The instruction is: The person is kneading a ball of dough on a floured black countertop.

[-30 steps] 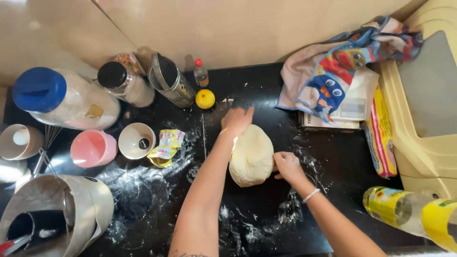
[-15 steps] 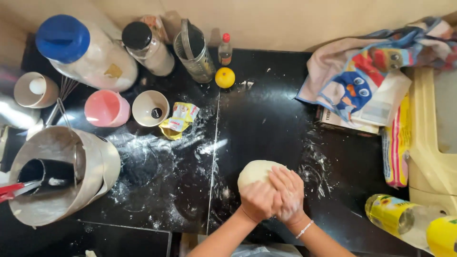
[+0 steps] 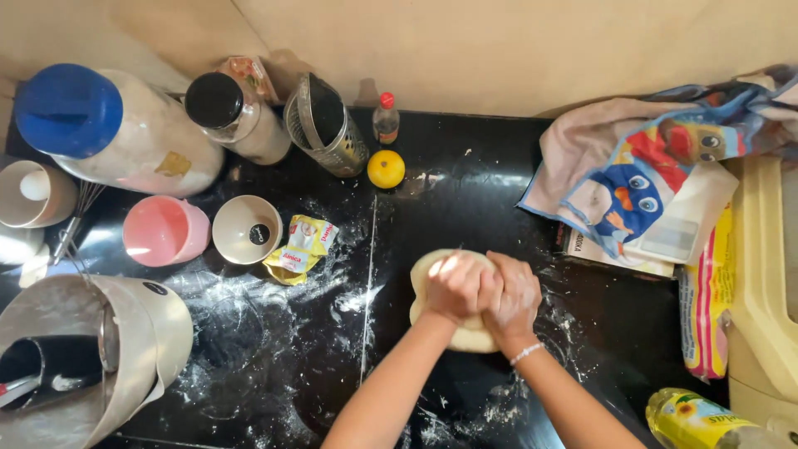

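Two fists pressing dough [image 3: 432,278] | left hand [image 3: 455,285], right hand [image 3: 514,295] closed atop | flour scattered at 8 o'clock | dough smooth, unshaped

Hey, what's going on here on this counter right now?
A person is kneading a pale lump of dough on a black, flour-dusted counter. The left hand and right hand are pressed side by side on top of it. A pink cup, a white cup and a small yellow packet sit to the left.

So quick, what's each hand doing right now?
Left hand: closed in a fist, pressing on the dough.
Right hand: fingers curled, pressing on the same dough beside the left.
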